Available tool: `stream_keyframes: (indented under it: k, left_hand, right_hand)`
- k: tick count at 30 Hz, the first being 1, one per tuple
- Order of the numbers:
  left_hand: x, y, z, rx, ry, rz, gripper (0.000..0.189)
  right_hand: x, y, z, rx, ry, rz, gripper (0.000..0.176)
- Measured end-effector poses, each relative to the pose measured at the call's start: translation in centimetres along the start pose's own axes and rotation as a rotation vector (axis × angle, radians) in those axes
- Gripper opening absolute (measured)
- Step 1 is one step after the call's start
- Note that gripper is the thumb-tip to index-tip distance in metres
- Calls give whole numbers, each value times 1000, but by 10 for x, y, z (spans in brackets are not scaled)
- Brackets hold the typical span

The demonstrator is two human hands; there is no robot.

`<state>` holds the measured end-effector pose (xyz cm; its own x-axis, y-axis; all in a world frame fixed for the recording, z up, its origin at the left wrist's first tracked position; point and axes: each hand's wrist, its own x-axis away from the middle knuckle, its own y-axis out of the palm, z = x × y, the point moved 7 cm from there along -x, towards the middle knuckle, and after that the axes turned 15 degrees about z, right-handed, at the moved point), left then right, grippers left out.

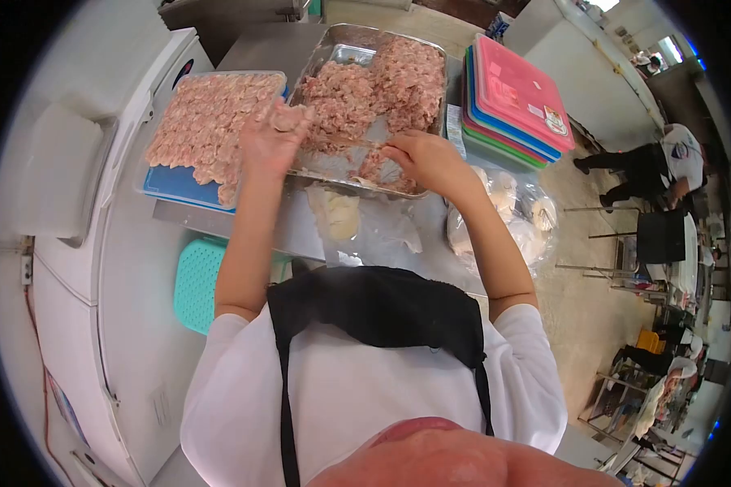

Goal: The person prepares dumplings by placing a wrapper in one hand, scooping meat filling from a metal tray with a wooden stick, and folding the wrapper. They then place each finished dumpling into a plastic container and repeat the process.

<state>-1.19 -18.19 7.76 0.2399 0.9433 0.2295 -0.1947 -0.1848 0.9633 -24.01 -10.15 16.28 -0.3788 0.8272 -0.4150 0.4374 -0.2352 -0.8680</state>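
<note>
My left hand (274, 140) is cupped with the palm up around a small meat-filled dumpling (285, 120), beside a board covered with rows of similar dumplings (211, 118). My right hand (427, 161) is over the near right part of a metal tray (299, 173), its fingers closed together. Something thin seems to stretch leftward from those fingers, but I cannot make out what it is. Large mounds of ground meat (341, 96) fill much of the tray, with smaller scraps near my right hand. Close to the tray's front edge, pale yellow wrappers (343, 217) lie on clear plastic.
Coloured plastic boards or lids (512, 89) are stacked right of the tray. In front of them sits a clear bag of pale round items (518, 215). A turquoise basket (196, 284) is low on the left, by a white appliance (138, 268). Other people stand farther right.
</note>
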Motion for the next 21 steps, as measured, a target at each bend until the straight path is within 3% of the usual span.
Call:
stream_keyframes:
  k: [1, 2, 5, 7, 8, 11, 14, 17, 20, 21]
  left_hand:
    - [17, 14, 11, -123, 168, 93, 26]
    - [27, 21, 15, -183, 209, 132, 29]
    - [49, 31, 33, -583, 463, 216, 53]
    - [57, 37, 39, -1047, 547, 191, 68]
    - [60, 38, 42, -1280, 582, 181, 76]
    - [68, 44, 43, -1569, 773, -11, 88]
    - [78, 59, 24, -1700, 830, 19, 82]
    - [70, 74, -7, -1631, 726, -116, 59]
    - [60, 93, -30, -1692, 770, -410, 37]
    - [57, 91, -33, -1755, 707, -380, 33]
  right_hand:
    - [0, 11, 11, 5, 23, -58, 28]
    - [2, 28, 20, 43, 67, -161, 34]
    - [7, 80, 22, 287, -13, -354, 36]
    - [18, 94, -4, 216, -84, -256, 36]
    - [20, 96, -13, 178, -120, -209, 36]
    - [14, 81, 17, -404, 106, -268, 34]
    - [7, 27, 32, -646, 440, -294, 31]
    - [-7, -21, 14, -628, 366, -170, 27]
    - [-11, -31, -13, -411, -112, 208, 26]
    - [-11, -32, -10, -371, -112, 175, 27]
